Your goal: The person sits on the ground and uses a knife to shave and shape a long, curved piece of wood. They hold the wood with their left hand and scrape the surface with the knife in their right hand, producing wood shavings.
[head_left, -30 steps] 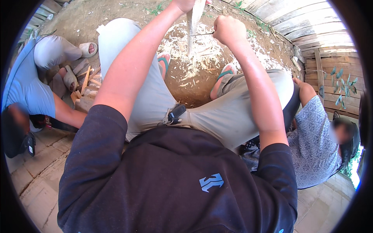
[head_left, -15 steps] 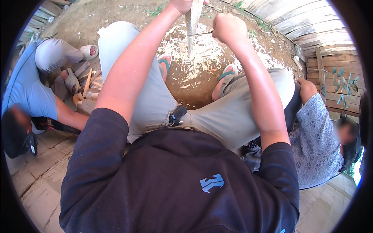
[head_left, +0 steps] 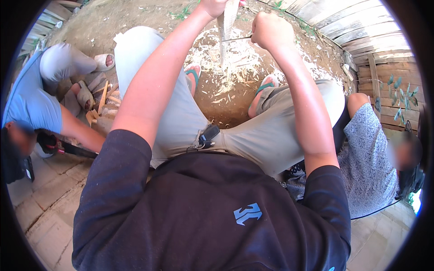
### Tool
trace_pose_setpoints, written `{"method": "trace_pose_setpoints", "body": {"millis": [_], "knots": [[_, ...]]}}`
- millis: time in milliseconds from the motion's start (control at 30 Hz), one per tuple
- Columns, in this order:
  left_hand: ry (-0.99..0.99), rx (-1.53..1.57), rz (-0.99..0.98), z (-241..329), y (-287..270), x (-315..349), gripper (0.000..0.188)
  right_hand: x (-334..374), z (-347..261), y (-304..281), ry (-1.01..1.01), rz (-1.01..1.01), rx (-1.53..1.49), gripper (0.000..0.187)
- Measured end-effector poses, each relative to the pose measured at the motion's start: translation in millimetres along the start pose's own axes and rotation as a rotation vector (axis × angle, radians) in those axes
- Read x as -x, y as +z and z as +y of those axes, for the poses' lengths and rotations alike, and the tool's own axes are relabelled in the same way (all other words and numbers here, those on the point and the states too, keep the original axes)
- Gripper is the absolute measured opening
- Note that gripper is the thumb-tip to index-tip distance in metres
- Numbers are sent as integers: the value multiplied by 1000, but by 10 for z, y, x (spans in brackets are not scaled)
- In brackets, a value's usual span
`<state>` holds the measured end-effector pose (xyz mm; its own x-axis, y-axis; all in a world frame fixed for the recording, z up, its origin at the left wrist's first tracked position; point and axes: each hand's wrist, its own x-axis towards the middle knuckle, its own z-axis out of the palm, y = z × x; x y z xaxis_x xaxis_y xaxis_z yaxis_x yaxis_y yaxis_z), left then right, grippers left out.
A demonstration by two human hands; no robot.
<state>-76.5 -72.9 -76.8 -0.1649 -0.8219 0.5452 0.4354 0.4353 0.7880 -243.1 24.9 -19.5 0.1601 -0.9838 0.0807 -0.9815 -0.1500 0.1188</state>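
I see the left hand (head_left: 214,6) at top centre of frame, fist closed round a pale wood strip (head_left: 226,27) held upright. Right hand (head_left: 270,29) just beside it, fist tight on a thin knife (head_left: 236,39) w/ blade touching the strip, above shavings (head_left: 235,67) on the ground.

Bright daylight, outdoors, hard sun from upper right. Pale wood shavings (head_left: 235,63) and plank wall (head_left: 361,31) close to blown out. Deep shade over the dug soil between the feet and under the legs. Black shirt (head_left: 203,217) underexposed, little fabric detail. Strong fisheye: black circular vignette, planks and paving (head_left: 40,212) bending toward the rim. Centre fairly sharp; slight softness at top edge around the wooden stick (head_left: 226,22). Faces at both sides blurred out. Small overexposed sliver at lower right rim.
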Motion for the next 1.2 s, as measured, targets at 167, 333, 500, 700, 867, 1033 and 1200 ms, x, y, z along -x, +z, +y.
{"method": "trace_pose_setpoints", "body": {"millis": [167,333,500,700,867,1033,1200], "knots": [[-112,22,50,49,70,1,24,-14,70,75,3,2,-8,16],[-38,-9,53,-7,-9,-25,24,-2,-113,73,-85,-12,-23,18],[-73,6,40,1,-17,18,23,12,-108,-14,-68,-50,-14,18],[-83,24,23,-16,31,-22,25,-16,-76,5,-61,-69,-4,19],[-60,-13,27,-16,-13,-12,24,-46,-54,170,-29,-19,-37,16],[-95,67,34,-88,-32,-14,24,-18,-117,199,-38,5,17,15],[-27,26,0,-90,-65,-42,25,-30,-54,91,-28,-13,-30,14]]}}
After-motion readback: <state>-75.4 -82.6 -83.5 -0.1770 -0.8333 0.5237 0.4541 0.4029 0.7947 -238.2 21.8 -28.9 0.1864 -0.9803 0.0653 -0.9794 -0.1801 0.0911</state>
